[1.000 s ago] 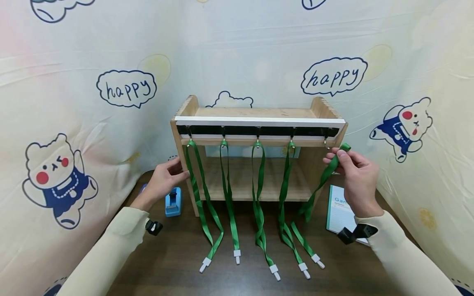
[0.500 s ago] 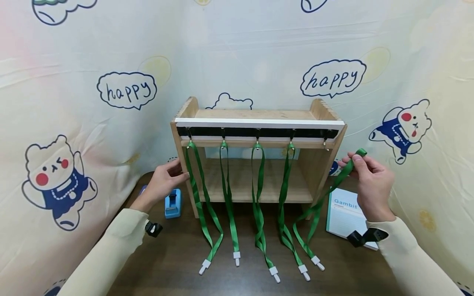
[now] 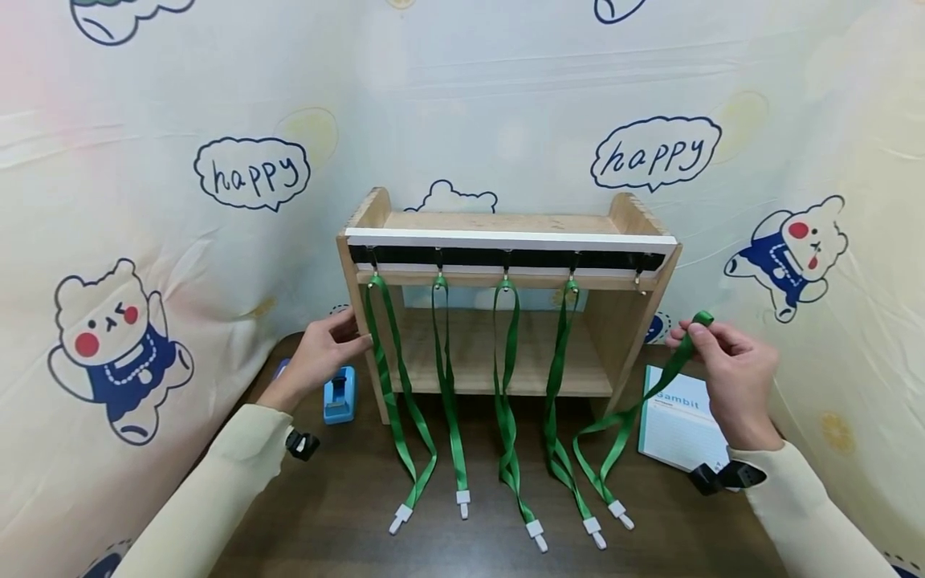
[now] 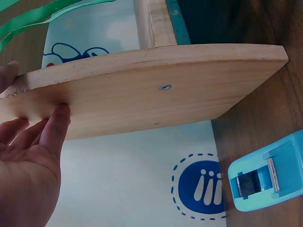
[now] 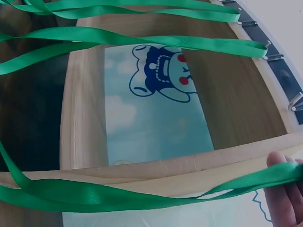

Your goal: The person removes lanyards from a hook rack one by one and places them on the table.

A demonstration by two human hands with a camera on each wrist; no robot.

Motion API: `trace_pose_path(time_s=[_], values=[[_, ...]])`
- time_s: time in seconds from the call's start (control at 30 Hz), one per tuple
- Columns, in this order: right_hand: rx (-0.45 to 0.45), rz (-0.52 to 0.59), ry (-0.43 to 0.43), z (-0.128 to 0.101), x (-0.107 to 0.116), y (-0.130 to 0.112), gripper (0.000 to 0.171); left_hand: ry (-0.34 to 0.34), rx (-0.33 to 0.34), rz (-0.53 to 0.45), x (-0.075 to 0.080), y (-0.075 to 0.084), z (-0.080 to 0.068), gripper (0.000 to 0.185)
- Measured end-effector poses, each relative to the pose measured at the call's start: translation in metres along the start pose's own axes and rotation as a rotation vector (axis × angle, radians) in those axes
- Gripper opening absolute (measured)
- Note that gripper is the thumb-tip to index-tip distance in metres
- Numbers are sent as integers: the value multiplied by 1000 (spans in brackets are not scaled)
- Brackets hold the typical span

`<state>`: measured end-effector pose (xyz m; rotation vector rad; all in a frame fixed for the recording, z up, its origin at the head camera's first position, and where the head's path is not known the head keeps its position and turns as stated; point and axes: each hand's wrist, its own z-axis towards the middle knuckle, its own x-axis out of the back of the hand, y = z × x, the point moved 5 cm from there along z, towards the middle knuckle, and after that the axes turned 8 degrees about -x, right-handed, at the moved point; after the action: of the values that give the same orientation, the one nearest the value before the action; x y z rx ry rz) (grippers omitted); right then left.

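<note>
Our right hand (image 3: 730,365) pinches the green lanyard (image 3: 654,385) loop; left hand (image 3: 325,353), fingers relaxed, steadies the rack (image 3: 506,237). We'd keep the loop open w/ the empty hook (image 3: 639,282), probably rightmost.

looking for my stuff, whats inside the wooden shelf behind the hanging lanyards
Nothing shows on the lower board of the shelf; through its open back only the printed cloth appears. Four lanyards cover thin strips of it, so small things there could be hidden.

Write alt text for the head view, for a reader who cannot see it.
A right hand pinches the loop of a green fabric lanyard beside a small wooden shelf rack; four matching green lanyards hang from its hooks. The left hand touches the rack's left side.
</note>
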<state>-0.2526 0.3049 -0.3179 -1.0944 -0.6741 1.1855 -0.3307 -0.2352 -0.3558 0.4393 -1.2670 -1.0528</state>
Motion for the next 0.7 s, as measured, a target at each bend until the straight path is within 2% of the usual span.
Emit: trace_pose_path(time_s=[0.13,0.23,0.43,0.6,0.7], values=[[11,-87,-109,-3,-5,2,30,0,-8,-7,0,0,1,64],[16,-204,-180,-5,-9,5,30,1,-12,-3,0,0,2,63],[-16,-422,-241,-13,-12,16,32,6,-18,6,1,-1,4,63],[-37,-494,-302,-23,-11,25,30,7,-15,10,1,-2,3,64],[-39,-498,-330,-27,-11,28,28,7,-11,10,1,-3,3,64]])
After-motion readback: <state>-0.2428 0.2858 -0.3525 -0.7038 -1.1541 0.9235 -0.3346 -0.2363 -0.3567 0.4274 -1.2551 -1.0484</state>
